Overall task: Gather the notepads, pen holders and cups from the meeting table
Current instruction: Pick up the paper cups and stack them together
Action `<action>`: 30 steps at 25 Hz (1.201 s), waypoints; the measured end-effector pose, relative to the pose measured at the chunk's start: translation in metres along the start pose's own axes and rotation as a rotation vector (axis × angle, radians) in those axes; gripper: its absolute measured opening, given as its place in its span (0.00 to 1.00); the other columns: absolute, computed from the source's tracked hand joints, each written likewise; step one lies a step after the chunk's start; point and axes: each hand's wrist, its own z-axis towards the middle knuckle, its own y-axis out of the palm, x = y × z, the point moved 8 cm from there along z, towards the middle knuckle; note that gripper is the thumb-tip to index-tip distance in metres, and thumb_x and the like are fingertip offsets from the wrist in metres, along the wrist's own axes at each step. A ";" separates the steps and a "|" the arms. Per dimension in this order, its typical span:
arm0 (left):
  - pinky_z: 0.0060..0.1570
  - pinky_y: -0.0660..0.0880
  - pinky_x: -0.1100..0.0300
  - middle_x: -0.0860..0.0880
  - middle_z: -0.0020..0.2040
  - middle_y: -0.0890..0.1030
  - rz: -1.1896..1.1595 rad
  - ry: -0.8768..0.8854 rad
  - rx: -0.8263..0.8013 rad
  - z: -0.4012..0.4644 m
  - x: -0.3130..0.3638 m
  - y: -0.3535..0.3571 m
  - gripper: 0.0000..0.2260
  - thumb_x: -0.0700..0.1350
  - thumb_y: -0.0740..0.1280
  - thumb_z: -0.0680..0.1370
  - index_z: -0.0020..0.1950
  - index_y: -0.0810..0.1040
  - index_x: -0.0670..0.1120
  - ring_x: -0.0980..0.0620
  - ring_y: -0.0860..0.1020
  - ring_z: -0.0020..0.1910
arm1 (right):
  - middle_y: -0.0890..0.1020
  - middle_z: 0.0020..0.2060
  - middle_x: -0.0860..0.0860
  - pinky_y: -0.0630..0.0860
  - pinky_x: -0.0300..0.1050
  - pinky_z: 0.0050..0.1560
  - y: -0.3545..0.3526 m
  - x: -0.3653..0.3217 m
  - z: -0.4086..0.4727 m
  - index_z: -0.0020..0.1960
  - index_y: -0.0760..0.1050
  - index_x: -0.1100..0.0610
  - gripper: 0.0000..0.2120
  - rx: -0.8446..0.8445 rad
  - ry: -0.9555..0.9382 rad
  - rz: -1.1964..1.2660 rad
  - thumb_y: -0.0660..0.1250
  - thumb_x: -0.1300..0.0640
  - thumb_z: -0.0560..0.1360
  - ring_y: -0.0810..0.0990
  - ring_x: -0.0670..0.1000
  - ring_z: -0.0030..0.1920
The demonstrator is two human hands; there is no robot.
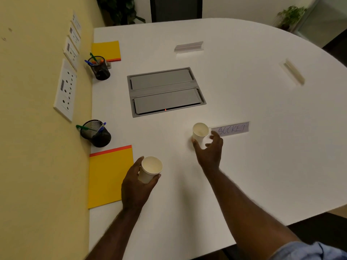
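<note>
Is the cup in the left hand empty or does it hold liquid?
Empty: the cup tilts in the left hand, showing a bare pale inside.

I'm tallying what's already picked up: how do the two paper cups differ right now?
The near cup is gripped by the left hand and tilted; the far cup stands upright on the table. The right hand is open around the far cup, not yet closed on it. The far cup sits beside the SOCKET label; the near cup is by the yellow notepad. Both are white and look empty.
</note>
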 end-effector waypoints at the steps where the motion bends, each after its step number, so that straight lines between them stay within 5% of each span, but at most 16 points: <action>1: 0.48 0.80 0.55 0.44 0.63 0.79 -0.033 0.001 -0.008 -0.002 0.005 0.001 0.36 0.47 0.81 0.63 0.69 0.73 0.43 0.48 0.78 0.58 | 0.75 0.57 0.53 0.76 0.41 0.43 -0.003 -0.011 -0.014 0.66 0.69 0.57 0.31 -0.006 -0.024 0.051 0.76 0.47 0.69 0.79 0.52 0.47; 4: 0.50 0.78 0.59 0.46 0.64 0.79 -0.164 0.005 -0.062 -0.009 0.020 0.009 0.37 0.47 0.81 0.63 0.69 0.72 0.44 0.52 0.76 0.60 | 0.80 0.54 0.49 0.76 0.34 0.40 -0.005 -0.030 -0.058 0.61 0.74 0.54 0.25 -0.202 -0.048 0.160 0.73 0.43 0.70 0.80 0.43 0.46; 9: 0.56 0.75 0.67 0.54 0.64 0.77 -0.326 0.101 -0.253 -0.034 0.064 0.033 0.34 0.50 0.79 0.66 0.69 0.71 0.50 0.57 0.76 0.61 | 0.78 0.56 0.37 0.76 0.31 0.43 -0.037 -0.042 -0.125 0.66 0.71 0.45 0.37 -0.445 -0.129 0.134 0.74 0.32 0.61 0.79 0.38 0.53; 12: 0.56 0.75 0.70 0.59 0.61 0.78 -0.439 0.169 -0.351 -0.057 0.100 0.047 0.35 0.50 0.81 0.64 0.68 0.71 0.54 0.61 0.77 0.60 | 0.78 0.53 0.32 0.76 0.30 0.43 -0.086 -0.046 -0.140 0.61 0.71 0.37 0.32 -0.333 -0.147 0.129 0.75 0.33 0.60 0.77 0.36 0.52; 26: 0.52 0.75 0.72 0.69 0.58 0.77 -0.682 0.580 -0.651 -0.205 0.321 0.104 0.34 0.57 0.79 0.63 0.67 0.72 0.55 0.64 0.78 0.58 | 0.77 0.55 0.36 0.76 0.32 0.44 -0.365 -0.025 -0.190 0.65 0.71 0.43 0.36 0.237 -0.115 0.065 0.75 0.34 0.61 0.76 0.33 0.52; 30: 0.51 0.76 0.71 0.66 0.58 0.79 -0.710 0.634 -0.700 -0.275 0.373 0.126 0.32 0.49 0.81 0.64 0.65 0.72 0.59 0.62 0.79 0.57 | 0.79 0.55 0.39 0.77 0.33 0.44 -0.447 0.005 -0.215 0.65 0.70 0.42 0.37 0.323 -0.120 0.063 0.73 0.31 0.59 0.77 0.37 0.51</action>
